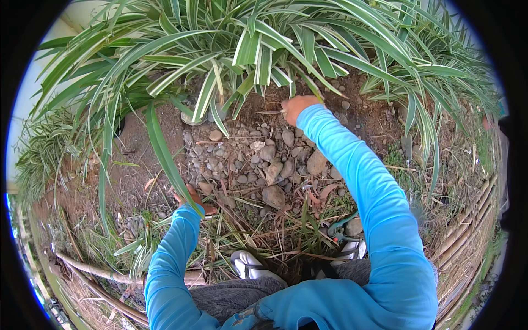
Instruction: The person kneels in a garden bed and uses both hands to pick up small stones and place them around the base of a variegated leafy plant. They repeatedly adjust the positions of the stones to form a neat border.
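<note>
My right hand [301, 108] reaches to the soil under the striped plant [258, 55], which has long green leaves with white edges. Its fingers are closed low to the ground; what they pinch, if anything, is too small to make out. My left hand [193, 200] is low at the left edge of a patch of stones [269, 170], with its fingers apart and nothing seen in them. A long drooping leaf [164, 151] crosses in front of it and hides part of it. Blue sleeves cover both my arms.
Teal-handled pruning shears [342, 225], partly hidden, lie by my right shoe [353, 250]. Dry cut leaves [236, 234] litter the ground before my feet. Bamboo poles lie at the left [104, 272] and right [467, 220]. A pale wall [33, 104] stands at far left.
</note>
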`<action>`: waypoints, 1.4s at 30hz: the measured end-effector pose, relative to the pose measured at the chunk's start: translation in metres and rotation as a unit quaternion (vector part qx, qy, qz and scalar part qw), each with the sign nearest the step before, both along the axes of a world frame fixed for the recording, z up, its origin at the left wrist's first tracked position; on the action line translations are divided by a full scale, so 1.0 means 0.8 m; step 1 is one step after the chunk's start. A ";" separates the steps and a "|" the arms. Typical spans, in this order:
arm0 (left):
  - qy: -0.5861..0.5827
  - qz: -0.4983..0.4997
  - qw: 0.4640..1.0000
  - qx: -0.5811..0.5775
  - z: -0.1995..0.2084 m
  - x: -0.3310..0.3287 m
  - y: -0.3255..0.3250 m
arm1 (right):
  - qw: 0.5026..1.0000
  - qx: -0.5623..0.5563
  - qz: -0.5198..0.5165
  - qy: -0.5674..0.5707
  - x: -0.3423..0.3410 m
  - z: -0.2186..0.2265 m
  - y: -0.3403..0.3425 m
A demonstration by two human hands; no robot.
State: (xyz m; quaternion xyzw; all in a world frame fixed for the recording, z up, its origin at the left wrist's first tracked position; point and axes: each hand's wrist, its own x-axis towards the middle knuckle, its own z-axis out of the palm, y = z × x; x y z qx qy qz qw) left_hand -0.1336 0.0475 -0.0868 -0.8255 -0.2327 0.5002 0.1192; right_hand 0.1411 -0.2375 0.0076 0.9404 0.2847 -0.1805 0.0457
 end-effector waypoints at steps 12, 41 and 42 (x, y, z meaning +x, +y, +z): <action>-0.025 0.000 1.000 -0.010 0.015 0.002 -0.010 | 0.992 0.020 -0.057 -0.113 -0.030 0.086 -0.149; -0.071 0.053 0.995 0.054 -0.011 -0.013 -0.001 | 0.996 0.078 -0.030 0.042 -0.159 -0.055 -0.189; -0.068 0.061 0.994 0.051 -0.007 -0.013 -0.003 | 0.995 0.090 -0.032 0.022 -0.154 -0.057 -0.180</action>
